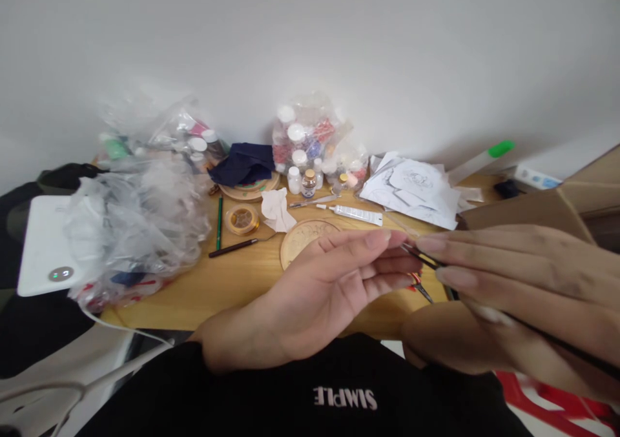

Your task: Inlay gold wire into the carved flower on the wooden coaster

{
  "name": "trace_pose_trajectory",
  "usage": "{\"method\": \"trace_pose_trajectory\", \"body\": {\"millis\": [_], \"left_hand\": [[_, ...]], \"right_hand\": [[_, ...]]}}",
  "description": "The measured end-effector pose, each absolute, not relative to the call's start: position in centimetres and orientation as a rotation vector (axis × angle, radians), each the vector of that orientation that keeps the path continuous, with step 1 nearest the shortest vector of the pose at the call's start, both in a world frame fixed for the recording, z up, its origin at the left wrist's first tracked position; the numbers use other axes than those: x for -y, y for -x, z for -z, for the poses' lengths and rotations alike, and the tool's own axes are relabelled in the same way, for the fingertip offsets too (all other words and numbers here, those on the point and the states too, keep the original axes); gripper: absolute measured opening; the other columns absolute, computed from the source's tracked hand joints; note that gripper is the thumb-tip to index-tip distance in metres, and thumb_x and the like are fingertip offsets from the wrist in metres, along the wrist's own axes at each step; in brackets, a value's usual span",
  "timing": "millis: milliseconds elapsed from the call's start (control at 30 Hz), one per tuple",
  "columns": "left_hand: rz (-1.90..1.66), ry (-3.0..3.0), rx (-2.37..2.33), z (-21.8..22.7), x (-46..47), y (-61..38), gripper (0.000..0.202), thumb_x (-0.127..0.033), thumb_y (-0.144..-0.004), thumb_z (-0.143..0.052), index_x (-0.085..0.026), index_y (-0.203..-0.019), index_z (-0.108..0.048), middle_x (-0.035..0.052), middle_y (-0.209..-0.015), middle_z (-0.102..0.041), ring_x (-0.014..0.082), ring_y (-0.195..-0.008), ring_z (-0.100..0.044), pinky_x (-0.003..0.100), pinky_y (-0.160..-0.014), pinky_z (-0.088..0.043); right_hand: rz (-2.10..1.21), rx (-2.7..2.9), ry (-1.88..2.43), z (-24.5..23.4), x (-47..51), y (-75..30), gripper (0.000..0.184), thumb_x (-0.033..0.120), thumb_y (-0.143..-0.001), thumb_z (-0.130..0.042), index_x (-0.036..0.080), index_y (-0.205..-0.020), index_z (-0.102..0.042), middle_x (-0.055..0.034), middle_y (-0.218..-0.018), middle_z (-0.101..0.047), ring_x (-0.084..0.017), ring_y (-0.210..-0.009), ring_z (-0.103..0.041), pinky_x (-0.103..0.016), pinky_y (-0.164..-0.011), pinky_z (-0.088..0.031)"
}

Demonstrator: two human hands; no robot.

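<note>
My right hand (537, 275) grips a slim black-handled tool (562, 341) with a yellowish band near its tip; it looks like a fine brush. The handle runs back under my fingers to the lower right. My left hand (324, 288) is turned palm up, thumb and forefinger pressed together at the tool's tip. Whatever lies between those fingertips is too small to make out. Below my left hand is a round wooden disc (300, 240) with line markings, partly covered by the hand. Orange-handled scissors (422, 290) show behind my left fingertips.
A white glue tube (358, 215), small bottles (309, 183), a gold spool (242, 219), a green pencil (219, 224) and a dark-handled hooked tool (233, 248) lie around the table. Plastic bags (155, 211) crowd the left. Paper drawings (411, 188) and a cardboard box (527, 211) are right.
</note>
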State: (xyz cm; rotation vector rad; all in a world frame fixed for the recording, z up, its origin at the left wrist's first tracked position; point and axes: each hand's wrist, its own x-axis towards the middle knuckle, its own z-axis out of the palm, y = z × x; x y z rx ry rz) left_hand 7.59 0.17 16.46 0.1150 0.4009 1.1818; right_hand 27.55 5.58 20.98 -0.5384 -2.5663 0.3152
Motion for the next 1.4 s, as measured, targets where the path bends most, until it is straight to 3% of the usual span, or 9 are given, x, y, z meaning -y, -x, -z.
{"method": "trace_pose_trajectory", "body": {"millis": [200,367,533,767,967,1167,1400], "left_hand": [[-1.184,-0.124,-0.408,-16.5,-0.2,-7.6,0.008,-0.022,-0.084,-0.071,-0.015,-0.086,-0.075,0.0025,-0.086,-0.071,0.0123,-0.085,-0.066,0.024,-0.085,-0.048],[-1.186,-0.126,-0.391,-16.5,-0.2,-7.7,0.008,-0.021,-0.085,-0.07,-0.015,-0.086,-0.075,0.0016,-0.085,-0.071,0.011,-0.084,-0.066,0.023,-0.084,-0.049],[-1.191,-0.12,-0.38,-16.5,-0.2,-7.8,0.009,-0.018,-0.086,-0.067,-0.013,-0.087,-0.075,0.0016,-0.082,-0.071,0.0099,-0.082,-0.067,0.021,-0.082,-0.05],[-1.192,-0.111,-0.355,-16.4,-0.2,-7.7,0.008,-0.019,-0.085,-0.07,-0.013,-0.088,-0.075,0.0013,-0.085,-0.073,0.0098,-0.083,-0.068,0.02,-0.084,-0.051],[-1.193,-0.113,-0.33,-16.3,-0.2,-7.7,0.009,-0.019,-0.084,-0.072,-0.012,-0.089,-0.075,0.0012,-0.086,-0.074,0.0098,-0.084,-0.068,0.02,-0.084,-0.052],[-1.199,-0.115,-0.321,-16.2,-0.2,-7.6,0.01,-0.018,-0.087,-0.068,-0.012,-0.09,-0.075,0.001,-0.087,-0.074,0.0093,-0.085,-0.069,0.019,-0.084,-0.053],[-1.202,-0.121,-0.334,-16.3,-0.1,-7.6,0.009,-0.019,-0.085,-0.07,-0.013,-0.089,-0.075,0.0011,-0.086,-0.073,0.0095,-0.085,-0.068,0.019,-0.084,-0.053]], "right_hand": [[-0.092,2.418,0.456,-19.9,-5.5,-26.9,0.037,0.032,-0.096,-0.049,0.035,-0.132,-0.058,0.0031,-0.118,-0.071,-0.02,-0.11,-0.068,-0.034,-0.099,-0.057],[-0.338,2.508,0.594,-21.0,-4.8,-26.9,0.041,0.03,-0.093,-0.055,0.038,-0.133,-0.055,0.0051,-0.126,-0.067,-0.019,-0.117,-0.064,-0.035,-0.105,-0.052],[-0.343,2.479,0.618,-21.3,-4.5,-27.0,0.041,0.03,-0.092,-0.057,0.039,-0.133,-0.056,0.0072,-0.126,-0.067,-0.019,-0.116,-0.064,-0.035,-0.102,-0.053],[-0.04,2.414,0.455,-19.3,-5.7,-27.2,0.039,0.033,-0.096,-0.048,0.035,-0.134,-0.056,0.0049,-0.124,-0.068,-0.018,-0.106,-0.068,-0.031,-0.1,-0.053],[0.007,2.469,0.442,-19.4,-6.2,-27.6,0.041,0.035,-0.098,-0.044,0.037,-0.137,-0.052,0.0102,-0.131,-0.063,-0.016,-0.107,-0.068,-0.027,-0.101,-0.052],[-0.051,2.653,0.321,-20.2,-6.7,-28.4,0.053,0.034,-0.093,-0.052,0.029,-0.145,-0.044,0.0085,-0.145,-0.051,-0.017,-0.117,-0.062,-0.027,-0.107,-0.047],[-0.048,2.602,0.337,-20.3,-6.5,-27.8,0.049,0.036,-0.093,-0.054,0.028,-0.141,-0.05,0.0056,-0.137,-0.059,-0.019,-0.115,-0.064,-0.03,-0.102,-0.052]]}}
